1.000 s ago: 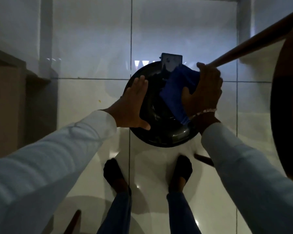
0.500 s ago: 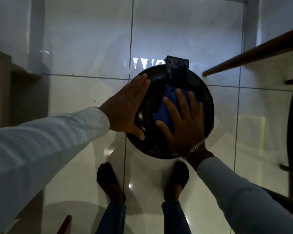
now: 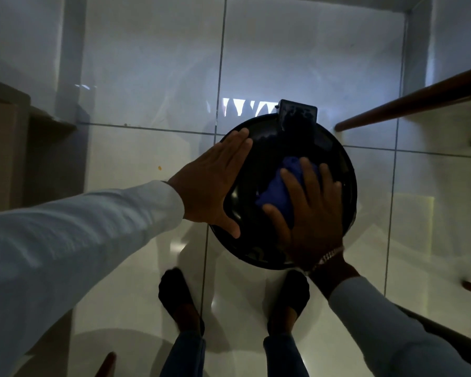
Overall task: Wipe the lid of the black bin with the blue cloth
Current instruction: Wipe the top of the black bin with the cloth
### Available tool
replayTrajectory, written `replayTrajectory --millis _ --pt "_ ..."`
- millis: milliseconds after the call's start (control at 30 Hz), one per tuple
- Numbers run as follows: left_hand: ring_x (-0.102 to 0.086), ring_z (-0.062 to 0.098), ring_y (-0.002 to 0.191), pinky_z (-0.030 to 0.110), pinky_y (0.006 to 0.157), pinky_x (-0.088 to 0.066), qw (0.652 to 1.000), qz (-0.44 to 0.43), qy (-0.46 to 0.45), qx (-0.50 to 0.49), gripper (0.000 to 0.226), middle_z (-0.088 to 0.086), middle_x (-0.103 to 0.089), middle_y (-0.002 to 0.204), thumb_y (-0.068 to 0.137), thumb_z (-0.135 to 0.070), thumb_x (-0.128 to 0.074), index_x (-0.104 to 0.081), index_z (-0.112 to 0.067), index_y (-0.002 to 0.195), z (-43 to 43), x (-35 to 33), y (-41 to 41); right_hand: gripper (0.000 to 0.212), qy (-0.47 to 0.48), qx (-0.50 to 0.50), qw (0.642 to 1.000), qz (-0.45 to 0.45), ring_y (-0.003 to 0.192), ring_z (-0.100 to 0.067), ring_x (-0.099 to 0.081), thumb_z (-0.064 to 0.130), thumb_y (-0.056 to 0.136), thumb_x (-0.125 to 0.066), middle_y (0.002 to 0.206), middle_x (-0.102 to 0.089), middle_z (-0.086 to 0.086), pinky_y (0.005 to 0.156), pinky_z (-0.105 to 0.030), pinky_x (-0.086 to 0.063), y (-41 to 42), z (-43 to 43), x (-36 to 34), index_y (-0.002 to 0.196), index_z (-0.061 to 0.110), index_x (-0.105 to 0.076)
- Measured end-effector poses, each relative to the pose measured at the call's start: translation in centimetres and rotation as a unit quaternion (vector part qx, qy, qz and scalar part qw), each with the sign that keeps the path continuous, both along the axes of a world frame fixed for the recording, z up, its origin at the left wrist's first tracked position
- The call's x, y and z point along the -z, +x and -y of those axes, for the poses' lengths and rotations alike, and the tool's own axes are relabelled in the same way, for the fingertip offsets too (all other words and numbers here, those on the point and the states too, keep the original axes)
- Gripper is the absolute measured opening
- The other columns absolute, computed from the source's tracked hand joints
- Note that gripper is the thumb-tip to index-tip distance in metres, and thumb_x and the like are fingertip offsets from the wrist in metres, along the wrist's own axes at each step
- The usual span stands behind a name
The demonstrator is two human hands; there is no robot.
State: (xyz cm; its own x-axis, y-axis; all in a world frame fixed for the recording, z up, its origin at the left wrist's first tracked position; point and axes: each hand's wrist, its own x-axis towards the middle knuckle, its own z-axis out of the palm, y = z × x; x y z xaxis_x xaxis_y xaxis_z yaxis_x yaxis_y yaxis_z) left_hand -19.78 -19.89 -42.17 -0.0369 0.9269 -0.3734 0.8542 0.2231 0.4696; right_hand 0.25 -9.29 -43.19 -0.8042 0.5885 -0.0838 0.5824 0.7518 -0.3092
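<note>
The black bin's round glossy lid point(image 3: 259, 164) lies below me on the tiled floor, with a black hinge block point(image 3: 297, 115) at its far edge. My right hand point(image 3: 307, 210) presses flat on the bunched blue cloth point(image 3: 279, 191) in the lid's middle, fingers spread over it. My left hand point(image 3: 215, 186) rests flat against the lid's left rim, fingers straight and together, holding nothing. Most of the cloth is hidden under my right palm.
My two feet in dark socks point(image 3: 180, 297) stand just in front of the bin. A brown wooden rail point(image 3: 408, 107) runs at the right, with dark furniture parts along the right edge. A brown cabinet point(image 3: 3, 148) stands at the left.
My right hand with the cloth has slid from the lid's far right edge to its middle and a little nearer me. The left hand stays on the left rim.
</note>
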Motion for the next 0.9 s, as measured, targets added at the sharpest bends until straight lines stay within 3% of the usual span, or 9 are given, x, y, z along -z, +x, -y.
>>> replayTrajectory --millis 100,167,267,367,467,567,667,800,900 --pt "0.013 0.026 0.148 0.041 0.122 -0.007 1.000 0.004 0.006 0.001 0.148 0.015 0.013 0.160 0.047 -0.081 -0.067 0.015 -0.010 0.147 -0.1 0.3 0.0 0.067 -0.024 0.113 0.993 -0.020 0.145 -0.042 -0.009 0.060 0.088 -0.040 0.159 -0.020 -0.012 0.116 -0.062 -0.012 -3.6 -1.0 0.3 0.143 0.023 -0.030" --pt "0.012 0.026 0.148 0.040 0.122 -0.008 1.000 0.009 0.010 -0.006 0.148 0.014 0.012 0.160 0.045 -0.083 -0.065 0.014 -0.010 0.147 0.0 0.4 0.0 0.068 -0.009 0.122 0.992 -0.016 0.146 -0.041 -0.005 0.062 0.089 -0.038 0.160 -0.017 -0.011 0.117 -0.060 -0.007 -6.4 -0.3 0.7 0.145 0.024 -0.027" --pt "0.013 0.022 0.148 0.038 0.122 -0.006 1.000 0.026 0.006 -0.016 0.149 0.012 0.013 0.160 0.044 -0.082 -0.067 0.014 -0.010 0.147 0.2 0.4 0.0 0.068 0.001 0.017 1.000 -0.011 0.146 -0.040 -0.006 0.061 0.089 -0.042 0.159 -0.020 -0.010 0.117 -0.057 -0.008 -5.4 1.7 0.8 0.144 0.024 -0.029" --pt "0.014 0.024 0.148 0.037 0.122 -0.005 1.000 0.011 0.008 -0.001 0.148 0.014 0.013 0.160 0.046 -0.081 -0.067 0.013 -0.009 0.147 0.1 0.4 0.0 0.066 0.012 -0.080 0.997 0.005 0.146 -0.038 -0.012 0.059 0.089 -0.045 0.156 -0.026 -0.010 0.115 -0.061 -0.018 0.1 1.9 0.5 0.143 0.022 -0.034" --pt "0.016 0.024 0.147 0.035 0.120 -0.001 1.000 0.012 0.005 -0.003 0.148 0.012 0.015 0.160 0.046 -0.081 -0.068 0.015 -0.011 0.147 0.2 0.5 0.0 0.067 -0.007 0.011 1.000 -0.001 0.144 -0.040 -0.013 0.057 0.088 -0.044 0.157 -0.024 -0.013 0.114 -0.063 -0.020 1.4 -0.5 0.2 0.143 0.021 -0.033" --pt "0.020 0.019 0.146 0.031 0.118 0.003 1.000 0.013 0.008 -0.007 0.149 0.010 0.017 0.160 0.045 -0.082 -0.067 0.017 -0.014 0.147 0.2 0.8 0.1 0.069 -0.010 0.135 0.991 -0.012 0.144 -0.043 -0.010 0.060 0.088 -0.039 0.158 -0.019 -0.015 0.115 -0.063 -0.014 -3.2 -1.3 0.4 0.145 0.023 -0.028" --pt "0.018 0.018 0.146 0.031 0.120 0.003 1.000 0.017 0.012 -0.015 0.150 0.011 0.014 0.160 0.044 -0.081 -0.069 0.014 -0.012 0.147 0.3 0.6 0.1 0.067 -0.002 0.069 0.998 -0.009 0.146 -0.041 -0.005 0.061 0.090 -0.034 0.159 -0.016 -0.013 0.117 -0.056 -0.002 -5.6 1.0 0.6 0.146 0.024 -0.027" --pt "0.016 0.021 0.147 0.037 0.122 -0.004 1.000 0.017 -0.001 0.001 0.148 0.010 0.016 0.160 0.046 -0.079 -0.070 0.015 -0.013 0.147 0.0 0.4 0.1 0.060 0.000 -0.054 0.999 -0.008 0.145 -0.038 -0.013 0.054 0.092 -0.039 0.155 -0.026 -0.011 0.115 -0.061 -0.018 0.5 2.6 0.7 0.142 0.022 -0.037" --pt "0.019 0.020 0.147 0.034 0.120 -0.001 1.000 0.021 -0.004 0.000 0.148 0.008 0.018 0.160 0.047 -0.080 -0.070 0.020 -0.016 0.146 -0.1 0.3 0.1 0.055 -0.009 0.037 0.999 -0.035 0.143 -0.042 -0.017 0.049 0.091 -0.042 0.154 -0.029 -0.015 0.112 -0.065 -0.023 2.0 0.7 0.5 0.139 0.021 -0.038"
